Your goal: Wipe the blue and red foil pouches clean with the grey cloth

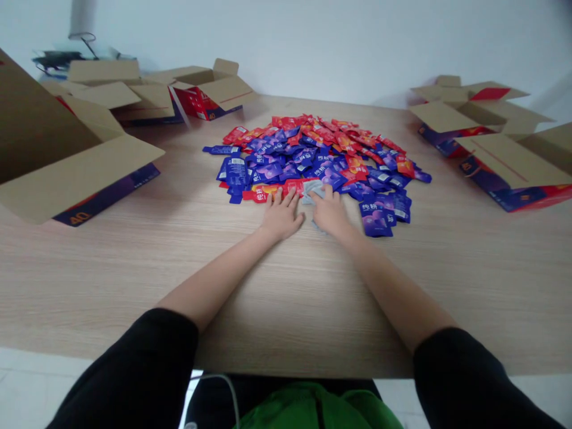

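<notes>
A wide heap of small red and purple sachets [308, 158] lies on the wooden table in front of me. My left hand [281, 217] rests flat at the heap's near edge, fingers spread, the tips touching a red sachet [292, 186]. Close on its right, my right hand [330, 213] has its fingers bent over a crumpled grey cloth [314, 190], which shows above and below the hand. The index finger is partly extended, and the thumb side is partly hidden. Several purple sachets [375, 219] lie apart from the main heap, to the right of my right hand.
Open cardboard boxes stand along both sides: a large near one [102, 170] and two others, one of them red-fronted [201, 98], on the left. On the right are a far box [469, 116] and a nearer box [513, 167]. The table's front edge [304, 372] runs before my body.
</notes>
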Demonstrator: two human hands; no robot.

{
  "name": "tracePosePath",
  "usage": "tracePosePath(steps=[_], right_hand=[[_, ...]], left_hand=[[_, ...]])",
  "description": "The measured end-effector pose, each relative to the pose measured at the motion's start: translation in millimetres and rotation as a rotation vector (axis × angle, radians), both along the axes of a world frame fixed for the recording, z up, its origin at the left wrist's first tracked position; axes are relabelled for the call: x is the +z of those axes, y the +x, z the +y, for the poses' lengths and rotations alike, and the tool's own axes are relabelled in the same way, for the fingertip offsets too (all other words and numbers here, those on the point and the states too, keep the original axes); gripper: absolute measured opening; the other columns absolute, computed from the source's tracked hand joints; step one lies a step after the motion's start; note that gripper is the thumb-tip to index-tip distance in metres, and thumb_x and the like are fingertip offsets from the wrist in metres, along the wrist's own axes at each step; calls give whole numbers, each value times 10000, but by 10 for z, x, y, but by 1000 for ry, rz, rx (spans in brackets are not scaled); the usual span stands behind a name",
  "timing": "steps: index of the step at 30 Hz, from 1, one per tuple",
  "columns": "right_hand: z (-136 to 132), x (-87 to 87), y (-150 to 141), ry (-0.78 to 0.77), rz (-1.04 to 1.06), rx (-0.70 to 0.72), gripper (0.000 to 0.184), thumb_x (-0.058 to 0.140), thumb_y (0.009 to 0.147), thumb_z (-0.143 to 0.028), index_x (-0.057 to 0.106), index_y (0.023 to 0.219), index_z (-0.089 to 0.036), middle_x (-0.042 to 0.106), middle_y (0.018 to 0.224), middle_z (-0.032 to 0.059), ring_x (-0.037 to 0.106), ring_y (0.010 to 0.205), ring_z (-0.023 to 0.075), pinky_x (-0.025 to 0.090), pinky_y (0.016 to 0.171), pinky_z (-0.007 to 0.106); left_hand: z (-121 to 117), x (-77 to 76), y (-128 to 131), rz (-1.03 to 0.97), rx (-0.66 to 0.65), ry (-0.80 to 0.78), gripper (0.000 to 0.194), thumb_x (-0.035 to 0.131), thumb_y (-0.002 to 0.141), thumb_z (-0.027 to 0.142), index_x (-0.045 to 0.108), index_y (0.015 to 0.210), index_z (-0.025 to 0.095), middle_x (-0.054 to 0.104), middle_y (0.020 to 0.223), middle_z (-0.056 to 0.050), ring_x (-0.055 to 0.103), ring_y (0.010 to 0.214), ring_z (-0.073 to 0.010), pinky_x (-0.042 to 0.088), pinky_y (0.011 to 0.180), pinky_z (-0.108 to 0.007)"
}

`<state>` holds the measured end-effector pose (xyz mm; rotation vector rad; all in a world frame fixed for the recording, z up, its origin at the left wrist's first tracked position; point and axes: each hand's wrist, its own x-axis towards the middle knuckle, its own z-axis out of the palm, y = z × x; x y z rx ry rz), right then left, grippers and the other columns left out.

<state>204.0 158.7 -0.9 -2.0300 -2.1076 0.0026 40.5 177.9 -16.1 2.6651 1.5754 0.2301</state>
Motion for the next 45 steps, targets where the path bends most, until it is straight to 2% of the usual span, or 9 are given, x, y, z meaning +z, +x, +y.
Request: tracePosePath(steps=[4, 8, 12, 19, 25, 30, 36, 41, 45], right_hand=[[486, -41, -75, 43, 75, -89, 555, 572, 896, -243, 585, 1450, -273, 408, 1515, 175, 471, 1270, 380, 471, 978, 539], [555, -46, -43, 71, 153, -76, 537, 488, 908, -179, 596, 1431, -237, 419, 1490, 186, 487, 1265, 362, 472, 1003, 530], [187, 6, 275, 152, 240, -31, 607, 420, 863, -90, 561, 1447, -176, 476, 1401, 191, 538, 1229, 317, 486, 1037, 500], [-807, -36, 1393, 301, 262, -123, 561, 455, 827, -146, 616, 1364, -138, 533, 1279, 203, 573, 1209, 333, 478, 1082, 538], [-958, -298, 1640, 235, 248, -99, 545, 450, 808, -136, 627, 1324, -153, 523, 1310, 188, 530, 1271, 339, 451, 1110, 573], [-960, -311, 1450, 167, 187, 55, 542, 441, 831, -101, 626, 1340, -137, 490, 1379, 210, 491, 1322, 343, 437, 1118, 563], [-1150, -182, 1099, 67, 194, 219, 566, 395, 859, -74, 616, 1369, -180, 489, 1430, 181, 481, 1354, 314, 431, 1132, 539], [-1432, -83, 730, -6, 82, 88, 502, 412, 971, -300, 583, 1427, -181, 447, 1521, 193, 495, 1301, 379, 457, 1047, 587], [-1590, -96, 575, -7, -49, -6, 691, 548, 908, -523, 522, 1488, -148, 397, 1577, 225, 482, 1266, 460, 450, 989, 655]], left_hand=[[397, -16, 184, -35, 76, 21, 692, 369, 1012, 481, 377, 1600, 116, 319, 1684, -106, 186, 1566, -410, 165, 1248, -623], [521, -16, 277, -74, 97, 82, 636, 424, 987, 393, 462, 1531, 67, 393, 1640, -154, 255, 1533, -433, 171, 1239, -636], [393, 31, 353, -116, -29, 205, 480, 502, 930, 244, 602, 1362, 62, 537, 1478, -208, 394, 1458, -384, 249, 1225, -561], [-10, 38, 1004, -116, -648, 138, 412, 409, 1001, 190, 611, 1358, 149, 482, 1579, -120, 413, 1455, -283, 398, 1121, -456], [20, -65, 1461, -13, -677, -40, 571, 394, 996, 197, 406, 1567, 207, 323, 1690, -61, 288, 1539, -316, 298, 1190, -574], [-98, -10, 1142, -24, -647, 78, 453, 412, 1007, 266, 587, 1413, 169, 512, 1544, -101, 442, 1392, -312, 364, 1141, -459], [-846, 151, 486, 106, -417, 104, 577, 430, 1019, 399, 502, 1491, 75, 584, 1391, -205, 534, 1203, -357, 453, 936, -474], [-1417, 218, 155, 210, -198, 0, 628, 505, 998, 508, 606, 1373, 14, 606, 1382, -236, 574, 1159, -363, 473, 899, -461], [-1494, 318, -89, 181, -182, -5, 786, 433, 1002, 656, 482, 1514, 62, 554, 1481, -219, 491, 1355, -398, 417, 1073, -531]])
